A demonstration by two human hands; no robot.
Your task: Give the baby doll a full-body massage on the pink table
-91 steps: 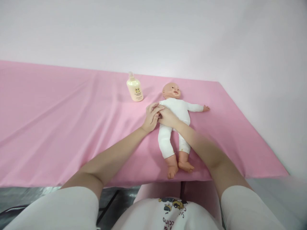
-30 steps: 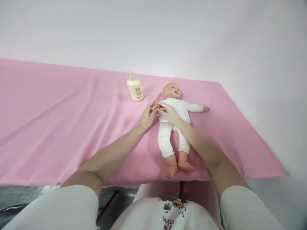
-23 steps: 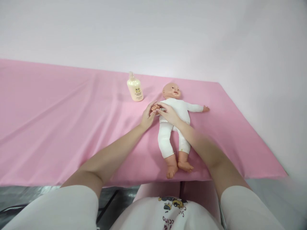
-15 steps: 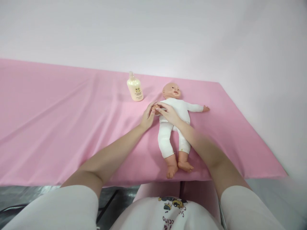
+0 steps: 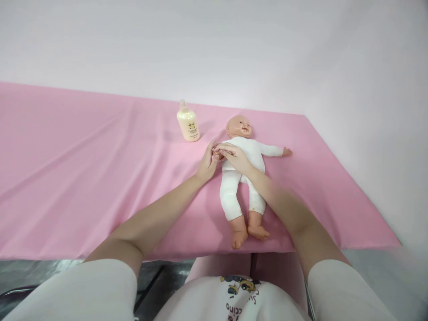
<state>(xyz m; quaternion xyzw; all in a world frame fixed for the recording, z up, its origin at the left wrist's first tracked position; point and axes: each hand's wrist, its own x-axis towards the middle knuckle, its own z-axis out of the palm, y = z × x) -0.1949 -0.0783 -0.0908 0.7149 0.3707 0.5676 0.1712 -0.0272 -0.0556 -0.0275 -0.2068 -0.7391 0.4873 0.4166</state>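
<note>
A baby doll [image 5: 245, 149] in a white suit lies on its back on the pink cloth, head away from me and bare feet toward me. My left hand [image 5: 207, 164] is closed around the outer side of the doll's hand [image 5: 218, 154]. From the other side my right hand [image 5: 236, 157] lies over the doll's lower arm, fingers bent onto the same small hand. Most of that doll hand is hidden between my fingers. The doll's other arm stretches out to the right, untouched.
A pump bottle [image 5: 189, 125] of pale yellow liquid stands upright beyond my left hand. The pink cloth [image 5: 83, 169] covers the table and is creased on the left. A white wall [image 5: 167, 49] rises behind it.
My left fingers have shifted slightly at the doll's hand, and my right fingers have slid a little over it. The doll's body and the bottle have stayed in place.
</note>
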